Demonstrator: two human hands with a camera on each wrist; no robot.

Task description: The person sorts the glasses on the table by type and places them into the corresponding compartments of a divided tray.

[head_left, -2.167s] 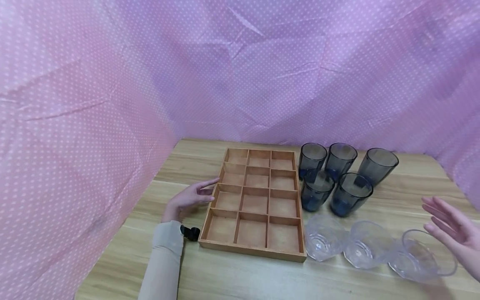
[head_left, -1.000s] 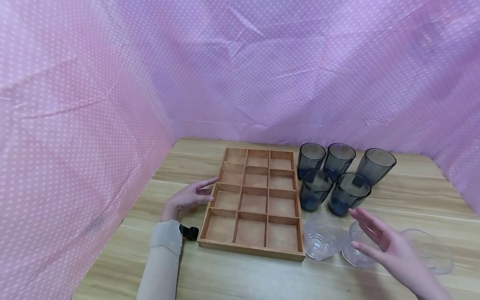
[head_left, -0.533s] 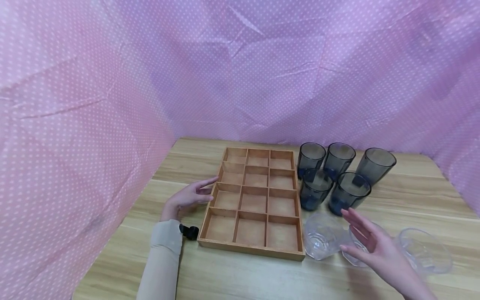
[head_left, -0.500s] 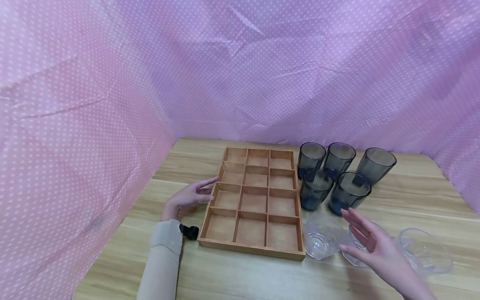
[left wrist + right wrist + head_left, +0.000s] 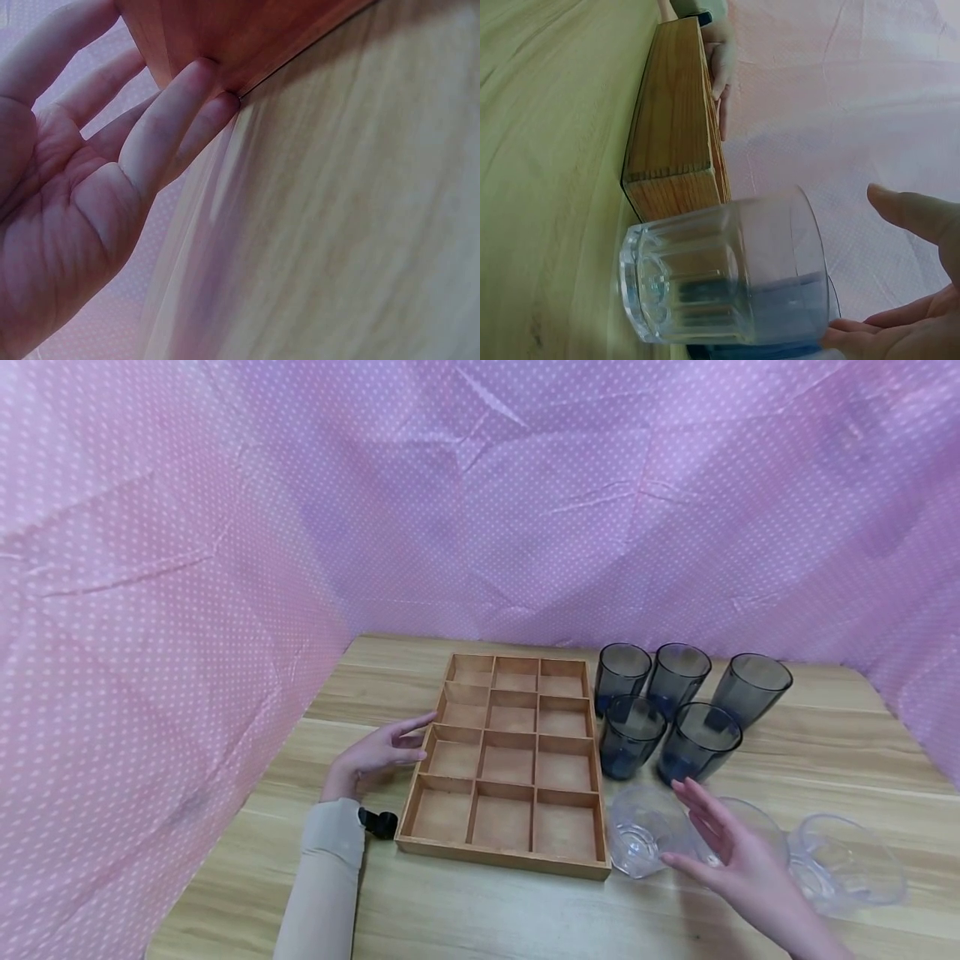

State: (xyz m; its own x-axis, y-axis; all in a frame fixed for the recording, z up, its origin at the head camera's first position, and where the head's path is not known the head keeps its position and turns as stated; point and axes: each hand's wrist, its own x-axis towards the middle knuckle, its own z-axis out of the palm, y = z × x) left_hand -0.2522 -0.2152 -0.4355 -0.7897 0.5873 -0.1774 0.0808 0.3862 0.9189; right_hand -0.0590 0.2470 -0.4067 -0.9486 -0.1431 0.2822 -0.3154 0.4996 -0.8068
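Note:
A wooden tray (image 5: 504, 858) divided into several compartments lies on the table. My left hand (image 5: 377, 752) rests against its left side with loosely extended fingers; the left wrist view shows fingertips (image 5: 199, 73) on the outer wall. Right of the tray's near end, three clear faceted glasses stand in a row: a left one (image 5: 636, 839), a middle one (image 5: 757, 831) and a right one (image 5: 855, 860). My right hand (image 5: 738, 868) hovers over the left and middle glasses, thumb spread from the fingers, holding nothing. In the right wrist view, a clear glass (image 5: 705, 277) stands before the spread hand.
Several smoky blue glasses (image 5: 630, 743) stand upright right of the tray, behind the clear ones. Pink dotted cloth (image 5: 487, 510) hangs around the table's back and sides. A black strap (image 5: 378, 823) sits at the left wrist.
My right hand has come in from the far right, past the right and middle clear glasses, and drifted further left toward the left one. The left hand stays at the tray.

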